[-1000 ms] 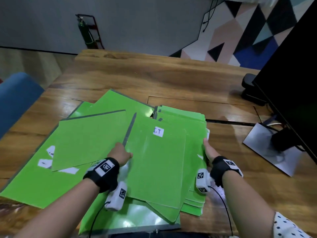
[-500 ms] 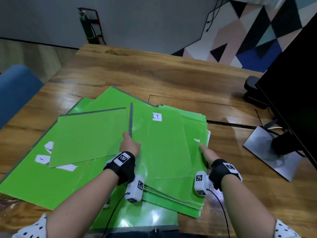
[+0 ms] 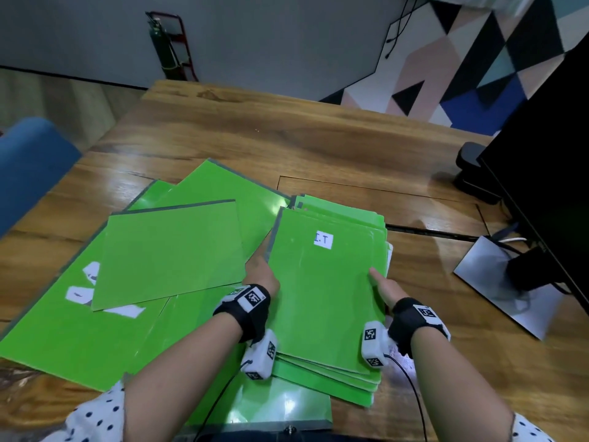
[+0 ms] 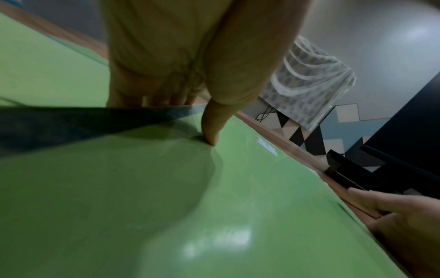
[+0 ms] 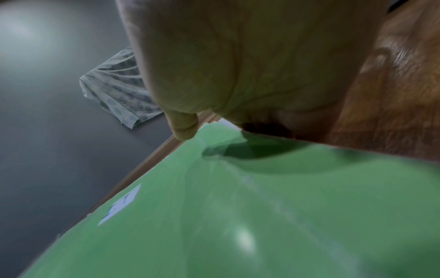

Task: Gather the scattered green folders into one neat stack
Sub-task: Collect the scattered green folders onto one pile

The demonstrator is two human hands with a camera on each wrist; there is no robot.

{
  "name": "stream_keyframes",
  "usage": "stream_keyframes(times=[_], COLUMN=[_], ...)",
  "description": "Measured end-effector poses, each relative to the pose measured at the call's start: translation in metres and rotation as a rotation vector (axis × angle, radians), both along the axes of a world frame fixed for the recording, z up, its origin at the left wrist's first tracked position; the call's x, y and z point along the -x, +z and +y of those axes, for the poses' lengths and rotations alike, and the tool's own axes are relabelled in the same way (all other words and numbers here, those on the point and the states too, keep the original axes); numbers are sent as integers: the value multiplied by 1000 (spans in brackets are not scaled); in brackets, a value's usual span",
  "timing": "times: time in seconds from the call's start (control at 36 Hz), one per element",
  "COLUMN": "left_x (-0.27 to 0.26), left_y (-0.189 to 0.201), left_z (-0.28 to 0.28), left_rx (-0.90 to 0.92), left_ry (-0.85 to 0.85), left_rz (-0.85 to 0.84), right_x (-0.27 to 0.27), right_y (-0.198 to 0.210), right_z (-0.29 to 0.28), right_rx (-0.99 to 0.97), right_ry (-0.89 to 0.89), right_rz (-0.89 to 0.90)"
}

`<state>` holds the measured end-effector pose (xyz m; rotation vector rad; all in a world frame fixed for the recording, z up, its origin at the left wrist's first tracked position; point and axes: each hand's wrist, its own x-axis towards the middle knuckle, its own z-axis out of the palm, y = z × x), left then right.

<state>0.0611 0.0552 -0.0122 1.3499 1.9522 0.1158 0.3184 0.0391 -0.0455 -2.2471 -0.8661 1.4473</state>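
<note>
Now I grip the stack of flat green plastic folders [image 3: 325, 291] from both sides.
My left hand [image 3: 261, 275] at 9 o'clock and right hand [image 3: 384, 287] at 3 o'clock clasp it, thumbs on top, on the wooden worktop [image 3: 287, 135]; loose green folders [image 3: 169, 250] lie further toward 9 o'clock.

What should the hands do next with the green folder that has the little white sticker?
Probably square it up: both hands grip the labelled folder by its sides over the stack, whose edges look fanned. A loose folder still waits leftward.
</note>
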Motion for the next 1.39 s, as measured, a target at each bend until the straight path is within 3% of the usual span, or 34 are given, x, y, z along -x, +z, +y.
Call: stream_keyframes(times=[0.14,0.22,0.31,0.33,0.42,0.58,0.72,0.86,0.92,1.0,1.08,1.14,1.22,1.39], left_x=[-12,-1,25,36,73,113,99,101,108,122,146,159,164,146], left_y=[-3,-4,-6,-9,-27,-51,-44,-28,-27,-26,-27,-30,-35,-25], left_z=[-9,-7,-4,-1,6,-8,-11,-13,-11,-2,13,19,15,3], left_rx=[66,63,38,16,22,123,138,-24,-105,-184,-187,-68,89,76], left_ry=[-109,-168,-103,-66,-73,-395,-479,-653,-630,-458,-357,-361,-443,-634], left_rz=[9,-145,-282,-235,131,531,580,524,421,273,329,420,498,607], right_x=[-1,2,6,8,9,8,8,7,7,6,7,8,11,10], right_y=[-6,-10,-10,-9,-9,-9,-9,-10,-11,-12,-10,-8,-4,0], right_z=[2,6,7,7,8,8,8,7,7,7,7,7,5,8], right_rx=[4,-7,12,18,37,53,54,62,65,83,87,84,80,113], right_ry=[-41,-40,-6,0,19,47,39,51,61,61,80,79,86,100], right_rz=[1,-67,-151,-166,-195,-218,-208,-228,-226,-222,-253,-265,-264,-227])
